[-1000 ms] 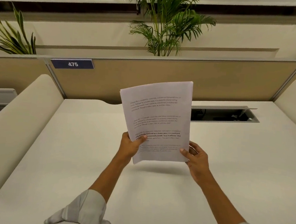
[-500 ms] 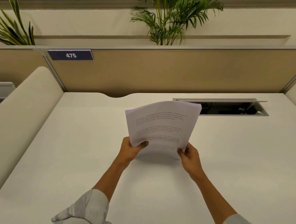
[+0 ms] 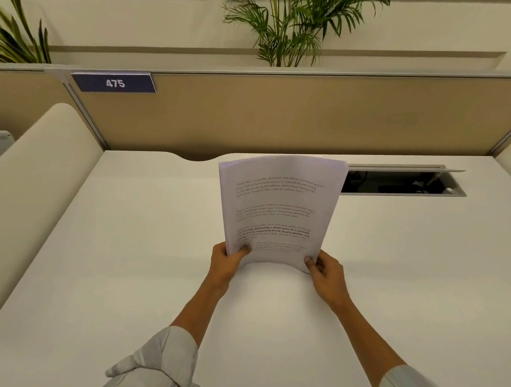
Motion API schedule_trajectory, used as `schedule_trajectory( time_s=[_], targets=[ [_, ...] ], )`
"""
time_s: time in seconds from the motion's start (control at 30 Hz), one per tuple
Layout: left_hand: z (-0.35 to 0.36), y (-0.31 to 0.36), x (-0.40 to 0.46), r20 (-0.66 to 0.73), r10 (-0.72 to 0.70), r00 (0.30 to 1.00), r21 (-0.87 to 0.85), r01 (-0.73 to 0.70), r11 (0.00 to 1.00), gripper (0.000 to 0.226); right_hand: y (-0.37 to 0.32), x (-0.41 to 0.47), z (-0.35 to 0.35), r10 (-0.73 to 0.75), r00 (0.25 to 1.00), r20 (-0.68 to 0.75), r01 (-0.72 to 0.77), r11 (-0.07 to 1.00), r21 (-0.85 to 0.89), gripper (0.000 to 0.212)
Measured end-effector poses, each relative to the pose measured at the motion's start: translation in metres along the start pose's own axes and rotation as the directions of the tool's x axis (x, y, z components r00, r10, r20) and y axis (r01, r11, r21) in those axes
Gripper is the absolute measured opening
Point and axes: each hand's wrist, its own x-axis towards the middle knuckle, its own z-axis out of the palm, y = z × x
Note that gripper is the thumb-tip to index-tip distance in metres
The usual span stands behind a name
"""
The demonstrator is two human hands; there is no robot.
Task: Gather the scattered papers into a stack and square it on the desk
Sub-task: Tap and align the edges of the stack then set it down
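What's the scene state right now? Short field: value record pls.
setting: white desk with tan partition, sign 475
papers: one stack, held upright, lower edge bowed
left hand: grips the stack's lower left corner
right hand: grips the stack's lower right corner
loose sheets on desk: none visible
cable tray: open, behind the stack to the right

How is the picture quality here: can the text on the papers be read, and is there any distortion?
Head view: the papers show only one bold line clearly, the rest being too faint and blurred to read; the wide lens bows the partition edges; soft warm light, and a faint shadow on the desk.
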Motion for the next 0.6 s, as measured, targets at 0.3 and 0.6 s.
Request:
schedule_trajectory(
  time_s=[0.3, 0.6],
  targets=[
    [-0.012, -0.009, 0.023, -0.028, -0.111, 0.993, -0.008, 0.111, 0.994, 0.022, -0.009, 0.025, 0.002, 0.113, 0.993, 0.043, -0.116, 0.991, 0.071, 0.027],
    [-0.019, 0.010, 0.076, -0.031, -0.336, 0.941, -0.066, 0.333, 0.941, 0.037, -0.023, 0.077, 0.013, 0.238, 0.964, 0.121, -0.254, 0.957, 0.143, 0.027]
  ],
)
